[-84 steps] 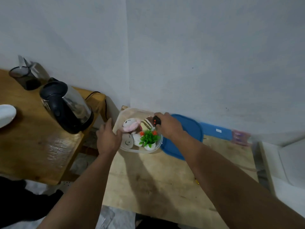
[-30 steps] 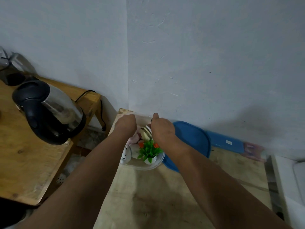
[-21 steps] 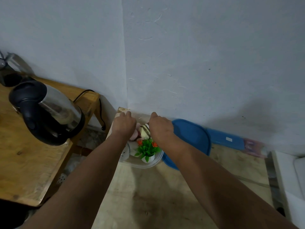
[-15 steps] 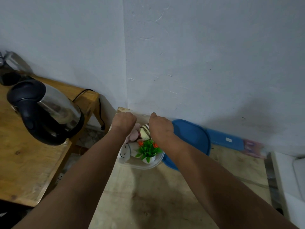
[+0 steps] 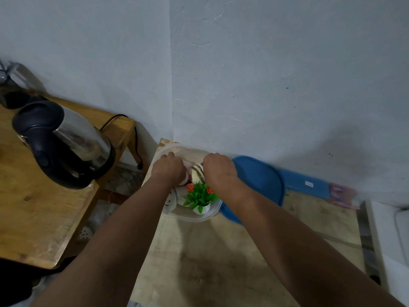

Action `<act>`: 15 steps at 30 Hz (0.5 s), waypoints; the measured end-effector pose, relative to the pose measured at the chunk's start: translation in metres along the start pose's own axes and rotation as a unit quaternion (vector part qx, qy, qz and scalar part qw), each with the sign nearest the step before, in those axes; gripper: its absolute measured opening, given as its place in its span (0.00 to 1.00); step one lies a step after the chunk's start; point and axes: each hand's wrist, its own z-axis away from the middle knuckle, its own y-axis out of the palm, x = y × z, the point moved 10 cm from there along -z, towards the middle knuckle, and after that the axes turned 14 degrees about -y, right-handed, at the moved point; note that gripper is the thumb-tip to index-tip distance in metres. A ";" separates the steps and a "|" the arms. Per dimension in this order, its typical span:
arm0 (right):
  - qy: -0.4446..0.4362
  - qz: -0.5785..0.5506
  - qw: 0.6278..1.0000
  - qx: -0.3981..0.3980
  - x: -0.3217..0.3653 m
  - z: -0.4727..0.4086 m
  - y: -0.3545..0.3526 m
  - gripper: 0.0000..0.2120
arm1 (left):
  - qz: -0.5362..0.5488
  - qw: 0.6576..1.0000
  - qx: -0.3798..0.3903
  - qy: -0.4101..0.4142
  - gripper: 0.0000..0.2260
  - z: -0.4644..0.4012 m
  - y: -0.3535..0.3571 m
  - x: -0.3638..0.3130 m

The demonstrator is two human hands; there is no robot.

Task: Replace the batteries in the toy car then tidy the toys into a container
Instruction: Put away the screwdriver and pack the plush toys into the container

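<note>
A clear plastic container (image 5: 195,218) sits in the corner of a low wooden board (image 5: 210,262). It holds a small green plant toy with orange flowers (image 5: 200,196), a striped egg-shaped toy (image 5: 197,173), a pink plush (image 5: 188,177) and a white smiley plush (image 5: 170,201). My left hand (image 5: 169,168) and my right hand (image 5: 218,168) both reach into the far half of the container, fingers curled down over the toys. The fingertips and anything under them are hidden. No toy car shows.
A blue lid (image 5: 259,180) lies right of the container, against the wall. A steel and black kettle (image 5: 64,142) stands on a wooden table (image 5: 33,218) to the left, its cord hanging at the corner. A white ledge (image 5: 385,240) runs along the right edge.
My left hand moved from the container's near left rim to inside its far side. My right hand stayed over the toys. The dark toy it held 2.8 s ago is out of sight.
</note>
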 end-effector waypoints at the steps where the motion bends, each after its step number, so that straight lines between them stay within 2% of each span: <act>1: 0.007 -0.006 1.000 0.000 -0.002 0.000 0.001 0.14 | 0.000 1.000 0.010 -0.003 0.23 0.000 0.002 0.000; 4: 0.032 -0.020 0.999 -0.007 -0.009 0.002 0.007 0.20 | -0.010 1.000 0.015 -0.002 0.24 0.003 0.004 -0.003; 10: 0.029 -0.040 0.999 -0.007 -0.007 0.003 0.024 0.11 | -0.026 1.000 0.012 -0.007 0.23 0.005 0.007 -0.005; 15: 0.021 -0.050 0.998 0.024 -0.006 0.002 0.037 0.13 | 0.008 1.000 0.000 -0.005 0.19 0.008 0.006 -0.002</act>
